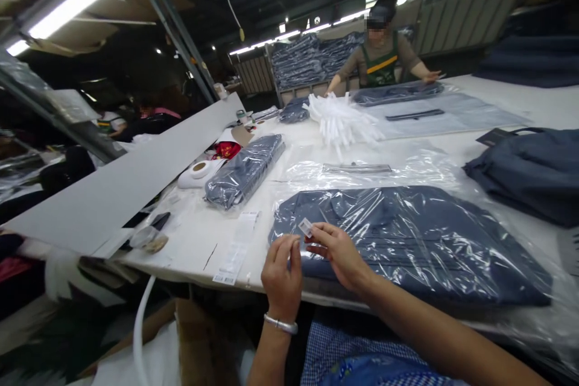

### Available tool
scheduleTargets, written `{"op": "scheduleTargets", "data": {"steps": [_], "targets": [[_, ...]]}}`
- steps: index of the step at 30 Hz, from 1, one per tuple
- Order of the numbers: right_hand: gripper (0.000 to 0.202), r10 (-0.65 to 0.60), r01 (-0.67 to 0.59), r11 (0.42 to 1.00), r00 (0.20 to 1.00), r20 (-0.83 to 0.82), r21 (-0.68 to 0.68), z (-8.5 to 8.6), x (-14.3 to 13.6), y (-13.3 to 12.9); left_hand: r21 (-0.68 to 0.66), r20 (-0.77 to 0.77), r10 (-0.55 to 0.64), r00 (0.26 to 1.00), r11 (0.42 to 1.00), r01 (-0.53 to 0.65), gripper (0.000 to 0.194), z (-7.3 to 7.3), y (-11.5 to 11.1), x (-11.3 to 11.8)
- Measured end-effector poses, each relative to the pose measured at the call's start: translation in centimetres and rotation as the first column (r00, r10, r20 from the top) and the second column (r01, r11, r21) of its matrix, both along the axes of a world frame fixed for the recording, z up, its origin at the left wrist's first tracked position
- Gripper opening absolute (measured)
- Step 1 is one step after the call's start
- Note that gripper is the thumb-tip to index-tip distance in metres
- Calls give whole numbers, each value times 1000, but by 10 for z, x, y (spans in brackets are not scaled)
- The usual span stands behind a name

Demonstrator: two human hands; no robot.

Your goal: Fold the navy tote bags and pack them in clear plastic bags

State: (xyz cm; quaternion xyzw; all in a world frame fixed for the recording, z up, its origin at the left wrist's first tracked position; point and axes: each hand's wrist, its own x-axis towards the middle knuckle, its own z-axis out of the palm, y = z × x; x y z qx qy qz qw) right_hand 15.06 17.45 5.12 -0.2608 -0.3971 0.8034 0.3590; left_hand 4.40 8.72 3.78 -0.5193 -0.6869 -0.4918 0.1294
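Between the thumb and fingertips of my right hand [339, 253] is a small white printed sticker [306, 227]. Close beside it, the fingers of my left hand [281, 274] are pinched together, and I cannot make out whether anything is in them. Both hands are over the near left end of a dark blue folded garment in a clear plastic bag [407, 241], which lies flat at the table's front edge. Left of my hands, a strip of printed labels [237, 247] hangs slightly toward the edge.
Another bagged garment [246, 172] lies to the left, near a white tape roll [199, 172]. White strips [339, 120] are bunched in the middle. Dark blue fabric bags or garments [529, 169] are at right. Across the table a co-worker [382, 60] handles a bagged item. An open carton [190, 338] stands below.
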Motion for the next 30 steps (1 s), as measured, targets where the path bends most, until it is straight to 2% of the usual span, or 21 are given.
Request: {"op": "scheduleTargets", "data": {"steps": [2, 4, 6, 10, 15, 18, 21, 23, 26, 28, 30], "targets": [[32, 16, -18, 999, 999, 45, 34, 1, 16, 6, -41, 245, -38, 969, 998, 49, 25, 8, 6, 9], [33, 35, -43, 995, 996, 83, 96, 1, 31, 11, -74, 455, -102, 885, 986, 152, 33, 13, 14, 17], [34, 38, -56, 985, 993, 110, 161, 0, 45, 14, -76, 585, -162, 795, 965, 252, 40, 15, 22, 26], [34, 9, -52, 960, 988, 155, 274, -12, 68, 17, -60, 710, -221, 669, 927, 370, 40, 8, 31, 44], [31, -43, -17, 965, 974, 221, 263, -34, 91, 19, -77, 790, -213, 575, 896, 438, 42, -15, 31, 64], [25, -68, -28, 955, 949, 309, 294, -45, 104, 23, -137, 807, -183, 561, 866, 481, 44, -28, 33, 70], [22, -106, -58, 932, 901, 421, 358, -49, 115, 32, -208, 805, -163, 571, 823, 529, 46, -34, 44, 72], [19, -174, -71, 889, 861, 477, 453, -48, 122, 42, -225, 802, -175, 572, 798, 559, 46, -34, 56, 73], [13, -304, -96, 788, 799, 519, 608, -41, 129, 63, -215, 794, -222, 565, 768, 603, 48, -31, 78, 74], [13, -327, -134, 760, 767, 552, 636, -38, 132, 80, -223, 769, -257, 586, 750, 622, 49, -29, 92, 73], [13, -329, -175, 755, 733, 596, 632, -36, 136, 97, -256, 712, -279, 644, 751, 609, 49, -27, 105, 71]]}}
